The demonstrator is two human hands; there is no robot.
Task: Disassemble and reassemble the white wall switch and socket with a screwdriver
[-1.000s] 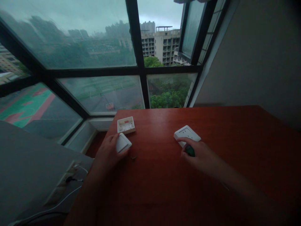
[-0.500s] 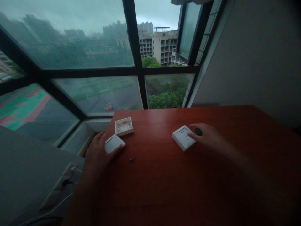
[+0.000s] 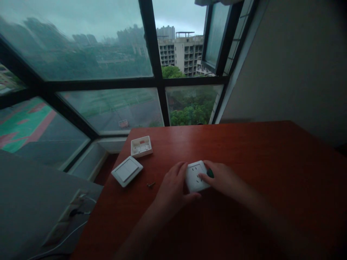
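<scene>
Socket [image 3: 194,178] is being held between left hand [image 3: 173,184] and right hand [image 3: 222,176]. Left of it on table [image 3: 244,144], switch plate [image 3: 127,171] is being backed by box [image 3: 141,147]; screws [image 3: 150,185] being flanked by switch plate and left hand.

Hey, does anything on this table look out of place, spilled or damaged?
Mildly: the white switch panel lies askew, its left corner at or near the edge of the table, and small screws lie loose nearby. I see no spill or obvious damage.

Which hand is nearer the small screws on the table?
The left. The left hand is to the right of the screws, at the left side of the white socket; the right hand is farther right, at the socket's other side.
</scene>
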